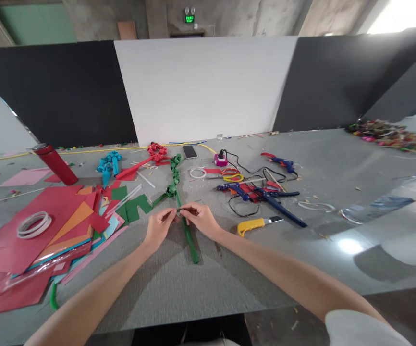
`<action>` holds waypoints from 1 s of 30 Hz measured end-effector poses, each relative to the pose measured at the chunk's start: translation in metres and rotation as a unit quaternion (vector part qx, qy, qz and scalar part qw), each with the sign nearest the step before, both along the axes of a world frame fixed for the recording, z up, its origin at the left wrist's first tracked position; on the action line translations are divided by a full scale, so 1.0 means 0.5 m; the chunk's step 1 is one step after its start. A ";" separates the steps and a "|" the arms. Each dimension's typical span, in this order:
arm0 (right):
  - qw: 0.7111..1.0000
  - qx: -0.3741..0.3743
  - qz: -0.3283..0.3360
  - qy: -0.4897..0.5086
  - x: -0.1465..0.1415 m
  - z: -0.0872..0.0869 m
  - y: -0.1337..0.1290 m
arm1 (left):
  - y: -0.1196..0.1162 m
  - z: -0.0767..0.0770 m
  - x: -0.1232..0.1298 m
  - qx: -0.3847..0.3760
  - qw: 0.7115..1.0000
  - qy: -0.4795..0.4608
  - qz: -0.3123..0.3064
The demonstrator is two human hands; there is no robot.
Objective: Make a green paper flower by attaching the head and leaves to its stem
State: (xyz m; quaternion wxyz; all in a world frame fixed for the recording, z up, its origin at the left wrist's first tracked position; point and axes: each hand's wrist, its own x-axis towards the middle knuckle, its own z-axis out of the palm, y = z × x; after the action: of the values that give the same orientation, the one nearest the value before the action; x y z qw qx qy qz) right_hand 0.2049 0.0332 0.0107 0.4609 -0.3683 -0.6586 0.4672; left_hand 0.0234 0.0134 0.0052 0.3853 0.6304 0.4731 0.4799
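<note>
A green paper stem [189, 240] lies on the grey table, its lower end towards me. Green folded paper pieces [175, 175] run along its upper part. My left hand [160, 226] and my right hand [201, 218] meet over the middle of the stem, fingertips pinched close together. Between them is a small dark green piece, too small to make out clearly. Left of the stem lie cut green paper sheets [130, 210].
Stacked coloured paper [20, 230] and a red bottle [57, 166] stand at left. Right are a yellow-handled knife [253, 225], blue glue guns [237, 190] with cables, and dark blue pliers [283, 210]. A phone [189, 152] lies further back.
</note>
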 end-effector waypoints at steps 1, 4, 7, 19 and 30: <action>1.000 0.002 -0.010 -0.002 0.000 -0.001 0.001 | 0.001 -0.001 0.000 0.002 1.000 -0.004 0.003; 0.999 0.011 -0.029 -0.011 0.001 -0.002 0.000 | 0.001 -0.001 -0.001 0.010 1.000 0.000 0.010; 1.000 0.009 -0.027 -0.008 0.001 0.003 -0.002 | -0.001 0.003 -0.001 0.009 1.000 0.004 0.012; 1.000 0.005 -0.012 -0.003 0.001 0.003 -0.001 | -0.002 0.008 0.003 0.023 0.999 -0.019 0.026; 1.000 0.007 -0.008 0.004 0.000 -0.001 0.000 | 0.004 0.003 0.000 -0.012 0.996 -0.083 0.012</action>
State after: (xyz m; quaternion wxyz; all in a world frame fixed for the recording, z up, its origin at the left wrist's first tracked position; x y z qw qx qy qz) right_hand 0.2048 0.0330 0.0101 0.4695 -0.3688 -0.6570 0.4604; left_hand 0.0236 0.0153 0.0065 0.4244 0.5781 0.4531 0.5295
